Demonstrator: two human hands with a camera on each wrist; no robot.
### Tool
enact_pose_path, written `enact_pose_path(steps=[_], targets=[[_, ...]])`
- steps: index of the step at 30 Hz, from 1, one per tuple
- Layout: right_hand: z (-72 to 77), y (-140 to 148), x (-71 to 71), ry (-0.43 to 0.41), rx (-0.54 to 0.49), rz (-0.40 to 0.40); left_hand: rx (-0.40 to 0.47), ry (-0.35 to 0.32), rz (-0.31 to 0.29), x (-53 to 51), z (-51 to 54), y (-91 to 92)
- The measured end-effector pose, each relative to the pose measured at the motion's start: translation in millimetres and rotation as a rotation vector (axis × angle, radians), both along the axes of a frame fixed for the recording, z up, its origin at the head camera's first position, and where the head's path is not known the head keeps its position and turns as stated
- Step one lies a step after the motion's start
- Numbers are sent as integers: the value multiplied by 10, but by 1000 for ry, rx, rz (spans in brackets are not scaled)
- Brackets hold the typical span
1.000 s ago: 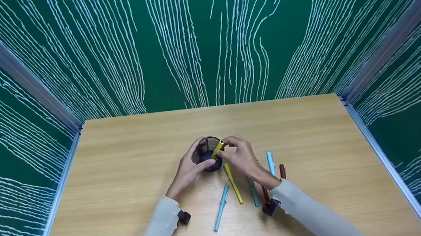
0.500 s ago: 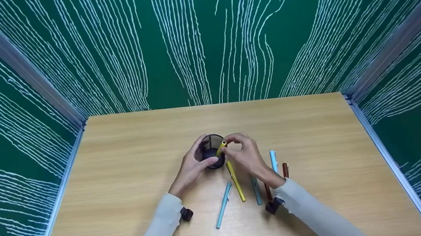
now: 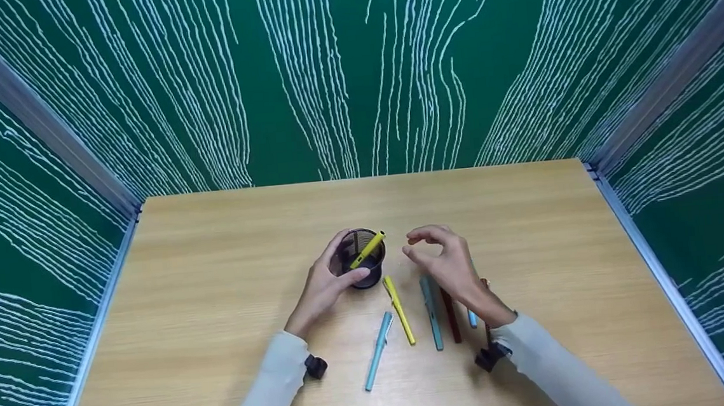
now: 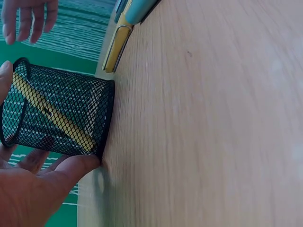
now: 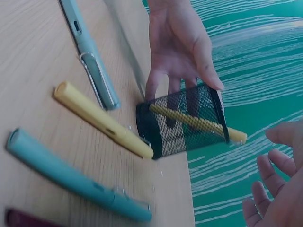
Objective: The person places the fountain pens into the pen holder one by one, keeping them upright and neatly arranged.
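My left hand (image 3: pixel 323 288) holds a black mesh pen cup (image 4: pixel 61 111) upright on the table, thumb on its near side and fingers around its left. A yellow pen (image 3: pixel 367 249) leans inside the cup, its end poking out over the rim at the right. Just right of the cup, in the air, is my right hand (image 3: pixel 448 262), its fingers bent and apart with nothing between them. A second yellow pen (image 3: pixel 399 312) and a light blue pen (image 3: pixel 378 353) lie in front of the cup. A teal pen (image 3: pixel 431 313) lies nearer the right hand.
Below the right hand and wrist lie a dark red pen (image 3: pixel 451 316), a blue pen (image 3: pixel 472 319) and another dark red pen (image 3: pixel 485 282), partly hidden. Green panels with white lines (image 3: pixel 302 80) border the wooden table (image 3: pixel 214 270).
My right hand has let go of the yellow pen, which now leans in the cup, and has drawn back to the right. The left hand still holds the cup.
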State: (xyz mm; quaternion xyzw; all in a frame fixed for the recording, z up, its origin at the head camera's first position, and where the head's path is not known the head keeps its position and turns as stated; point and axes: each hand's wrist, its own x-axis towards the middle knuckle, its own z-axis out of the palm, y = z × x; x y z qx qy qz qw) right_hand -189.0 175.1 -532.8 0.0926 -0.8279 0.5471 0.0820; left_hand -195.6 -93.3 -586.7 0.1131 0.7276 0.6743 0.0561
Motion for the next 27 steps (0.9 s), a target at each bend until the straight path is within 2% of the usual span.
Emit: enact_pose_path(steps=[7, 11, 14, 20, 27], targets=[[20, 256, 46, 4, -11, -30, 9, -16, 14, 14, -15, 1], [36, 404, 66, 10, -3, -64, 73, -6, 2, 7, -23, 33], [22, 497, 71, 13, 1, -87, 80, -9, 1, 12, -10, 55], [-51, 644, 114, -4, 2, -120, 69, -17, 10, 19, 2, 81], [-151, 740, 208, -32, -1, -157, 105, -7, 5, 33, -24, 76]])
